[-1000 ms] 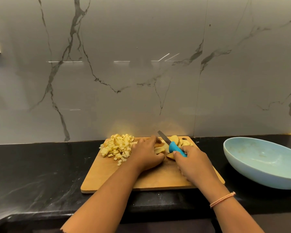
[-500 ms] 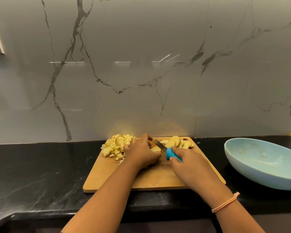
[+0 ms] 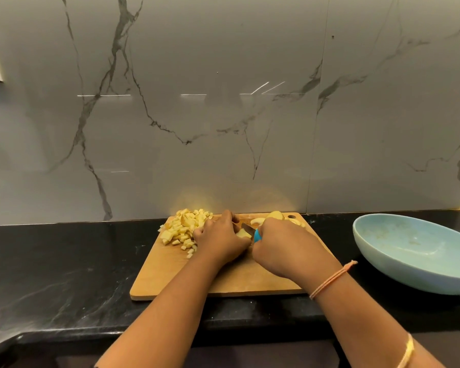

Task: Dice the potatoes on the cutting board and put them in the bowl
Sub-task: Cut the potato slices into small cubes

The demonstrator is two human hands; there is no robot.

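Nearest the camera, two bare forearms are seen reaching in from the lower edge, and a yellow bangle (image 3: 406, 351) is worn on the right one. Farther up, a pink thread (image 3: 329, 281) is tied round the right wrist. The front edge of the black counter (image 3: 64, 274) is crossed by both arms.

A wooden board (image 3: 223, 280) is laid flat on the counter, its near part bare. At the board's middle the left hand (image 3: 221, 239) is set knuckles up, its fingers curled down over a potato piece (image 3: 241, 233), which is held against the board. Only a pale corner of it is shown at the fingertips.

Just beside it, the right hand (image 3: 284, 248) is wrapped tightly round the blue handle of a knife (image 3: 257, 235), and most of the handle is hidden in the fist. The blade is pointed away and leftward and is laid against the potato piece; whether it has cut in cannot be told.

Against the left hand's outer side, a heap of dice (image 3: 185, 229) is piled on the board's far left part. Behind the right hand, by the hole in the far right corner, uncut slices (image 3: 275, 216) are stacked.

To the right, apart from the board, a pale blue bowl (image 3: 414, 251) is stood on the counter, with faint smears shown inside. Behind everything a grey veined wall (image 3: 223, 102) is seen.
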